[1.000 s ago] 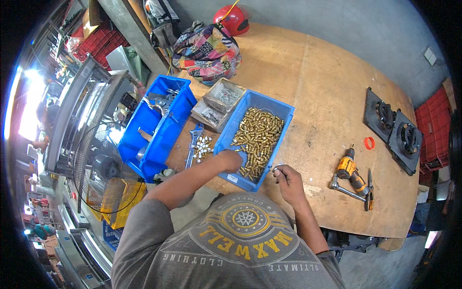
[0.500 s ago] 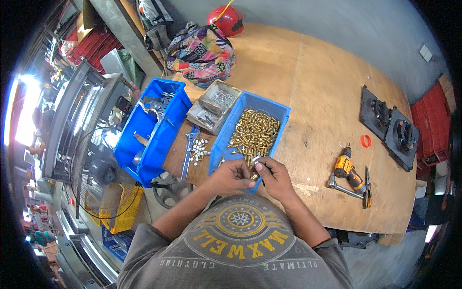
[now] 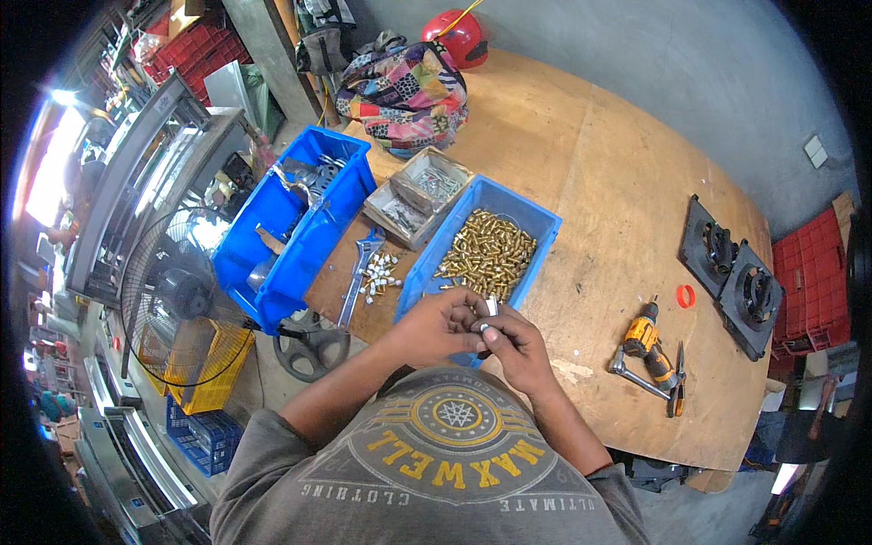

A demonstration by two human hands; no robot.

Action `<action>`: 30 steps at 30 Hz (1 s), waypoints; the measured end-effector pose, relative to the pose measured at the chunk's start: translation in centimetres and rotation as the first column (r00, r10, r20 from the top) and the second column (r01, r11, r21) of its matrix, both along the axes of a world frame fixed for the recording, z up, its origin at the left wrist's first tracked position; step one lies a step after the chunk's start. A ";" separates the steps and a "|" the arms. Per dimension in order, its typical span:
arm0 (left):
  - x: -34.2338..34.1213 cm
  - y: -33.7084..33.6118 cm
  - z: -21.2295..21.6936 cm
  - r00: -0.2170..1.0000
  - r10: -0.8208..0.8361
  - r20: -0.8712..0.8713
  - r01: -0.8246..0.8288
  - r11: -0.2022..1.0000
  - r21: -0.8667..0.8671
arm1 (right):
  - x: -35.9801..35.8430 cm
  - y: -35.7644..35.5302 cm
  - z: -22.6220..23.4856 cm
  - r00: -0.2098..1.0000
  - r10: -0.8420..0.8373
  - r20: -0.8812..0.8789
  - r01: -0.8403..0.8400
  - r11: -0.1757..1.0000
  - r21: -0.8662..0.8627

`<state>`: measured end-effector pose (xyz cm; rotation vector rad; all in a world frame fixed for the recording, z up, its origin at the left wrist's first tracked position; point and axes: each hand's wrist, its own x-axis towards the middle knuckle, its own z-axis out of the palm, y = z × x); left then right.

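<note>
My left hand (image 3: pixel 438 325) and my right hand (image 3: pixel 518 350) meet over the near end of a light-blue bin (image 3: pixel 415 277). Both are closed, fingertips together. A narrow white piece that looks like thread seal tape (image 3: pixel 491 307) stands up at my right fingers. A small white bit shows by the right thumb. The brass fitting seen at my left fingertips a moment earlier is now hidden by the fingers. Many loose brass fittings (image 3: pixel 490 254) fill the bin. Left of it lies a small pile of white-ended brass fittings (image 3: pixel 379 274), beside an adjustable wrench (image 3: pixel 356 282).
A deeper blue bin (image 3: pixel 318 245) with metal parts and a divided box (image 3: pixel 393 216) of small hardware stand left. On the right lie a yellow-black drill (image 3: pixel 643 336), a ratchet handle (image 3: pixel 643 374), pliers (image 3: pixel 678 386), a red ring (image 3: pixel 685 296) and black burner plates (image 3: pixel 752 295).
The view has shifted slightly. My hands have turned and closed tighter together; the brass fitting between them is now covered, and the white piece stands more upright.
</note>
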<state>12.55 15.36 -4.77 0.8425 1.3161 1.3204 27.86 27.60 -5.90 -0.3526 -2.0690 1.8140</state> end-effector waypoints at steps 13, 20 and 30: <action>-1.0 -0.5 0.4 0.950 -0.108 0.291 0.103 0.994 0.035 | 1.0 1.0 -0.3 0.989 0.150 0.005 -0.148 0.982 -0.114; 0.3 -0.2 0.5 0.983 0.016 0.184 -0.034 0.995 0.094 | 0.4 0.4 0.3 0.993 0.061 -0.098 -0.061 0.998 0.000; 0.6 -0.2 1.7 0.997 0.069 0.040 -0.074 0.989 0.131 | 0.2 0.1 1.0 0.978 0.020 -0.208 0.020 0.983 0.185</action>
